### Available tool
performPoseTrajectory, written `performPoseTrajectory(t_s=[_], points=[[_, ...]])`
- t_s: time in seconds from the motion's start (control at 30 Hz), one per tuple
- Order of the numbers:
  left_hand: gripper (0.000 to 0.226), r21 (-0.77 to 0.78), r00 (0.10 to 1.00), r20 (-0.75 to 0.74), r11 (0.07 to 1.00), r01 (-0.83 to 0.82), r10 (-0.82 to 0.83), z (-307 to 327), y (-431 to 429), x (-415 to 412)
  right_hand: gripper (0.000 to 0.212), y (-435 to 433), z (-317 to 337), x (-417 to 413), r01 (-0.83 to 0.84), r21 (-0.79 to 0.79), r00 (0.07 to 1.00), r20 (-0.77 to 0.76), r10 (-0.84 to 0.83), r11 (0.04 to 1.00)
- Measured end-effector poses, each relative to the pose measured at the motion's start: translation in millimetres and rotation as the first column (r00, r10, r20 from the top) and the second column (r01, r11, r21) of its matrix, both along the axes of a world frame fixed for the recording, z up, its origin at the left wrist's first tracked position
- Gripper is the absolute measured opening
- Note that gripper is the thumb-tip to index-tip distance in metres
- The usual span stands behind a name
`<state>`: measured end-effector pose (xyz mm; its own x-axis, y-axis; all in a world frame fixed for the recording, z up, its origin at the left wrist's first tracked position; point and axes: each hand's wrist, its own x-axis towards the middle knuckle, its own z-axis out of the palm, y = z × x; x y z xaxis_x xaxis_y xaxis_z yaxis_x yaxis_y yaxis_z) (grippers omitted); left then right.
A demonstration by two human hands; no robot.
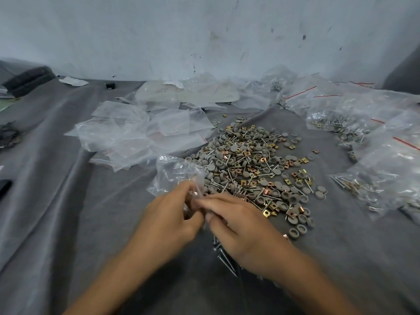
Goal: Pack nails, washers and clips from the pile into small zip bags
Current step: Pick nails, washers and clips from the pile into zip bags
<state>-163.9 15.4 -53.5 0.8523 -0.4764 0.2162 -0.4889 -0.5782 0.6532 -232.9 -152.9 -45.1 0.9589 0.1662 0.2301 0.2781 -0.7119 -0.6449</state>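
The left hand [172, 214] pinches the mouth of a small clear bag [176, 176] at the near left edge of the pile [254, 169] of nails, grey washers and brass clips on the grey cloth [68, 201]. The right hand [238, 226] meets it, fingertips pinching the same bag edge, with nails [225, 258] under its palm. Empty bags [127, 137] lie to the left and filled bags [363, 123] to the right, red-striped, with no print legible.

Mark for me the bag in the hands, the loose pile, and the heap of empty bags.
held bag [176, 173]: head view, on its crumpled clear upper part.
pile [254, 164]: head view, on the middle of the mixed parts.
empty bags [127, 137]: head view, on the middle of the heap.
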Motion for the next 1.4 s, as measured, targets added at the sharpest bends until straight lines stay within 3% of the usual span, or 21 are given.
performPoseTrajectory(t_s=[0.23, 0.33, 0.43, 0.63, 0.73, 0.87, 1.0, 1.13, 1.2, 1.27, 1.4], points=[[0.005, 0.015, 0.952, 0.275, 0.990, -0.143, 0.133, 10, -1, -2, 0.032, -2, -3, 1, 0.118, -0.144, 0.993, 0.032, -0.115, 0.983], [0.020, 0.056, 0.962, 0.270, 0.996, -0.066, 0.048, 10, 1, -5, 0.036, 2, -1, -1, 0.121, -0.148, 0.992, 0.039, -0.117, 0.982], [0.020, 0.032, 0.964, 0.265, 0.999, 0.017, -0.025, 11, 0, -8, 0.038, 2, 1, -3, 0.136, -0.234, 0.991, 0.039, -0.130, 0.963], [0.024, -0.102, 0.889, 0.457, 0.994, 0.042, 0.009, 15, -1, -14, 0.044, 6, 7, -5, 0.155, -0.427, 0.984, -0.015, -0.178, 0.891], [0.025, -0.090, 0.905, 0.424, 0.992, 0.084, -0.038, 14, -3, -15, 0.033, 8, 6, -4, 0.118, -0.402, 0.991, -0.009, -0.133, 0.908], [0.025, -0.096, 0.897, 0.437, 0.988, 0.120, -0.066, 13, -3, -17, 0.036, 9, 0, -2, 0.142, -0.433, 0.989, 0.028, -0.144, 0.890], [0.032, 0.003, 0.891, 0.442, 0.994, 0.111, -0.101, 14, 0, -17, 0.038, 7, 1, -2, 0.169, -0.381, 0.986, 0.070, -0.154, 0.909], [0.028, -0.070, 0.861, 0.505, 0.997, -0.037, 0.067, 21, 4, -10, 0.041, 5, 5, -5, 0.059, -0.132, 0.990, 0.132, -0.041, 0.990], [0.026, -0.102, 0.859, 0.473, 0.981, -0.167, 0.195, 25, 8, -4, 0.035, -3, 9, -1, 0.106, 0.009, 0.960, 0.258, -0.104, 0.994], [0.026, -0.078, 0.866, 0.430, 0.966, -0.248, 0.257, 26, 11, 1, 0.028, -20, 13, 6, 0.200, 0.092, 0.937, 0.274, -0.217, 0.976], [0.026, -0.050, 0.916, 0.323, 0.971, -0.234, 0.238, 23, 9, 6, 0.023, -58, 11, 21, 0.352, -0.089, 0.933, 0.120, -0.341, 0.932]])
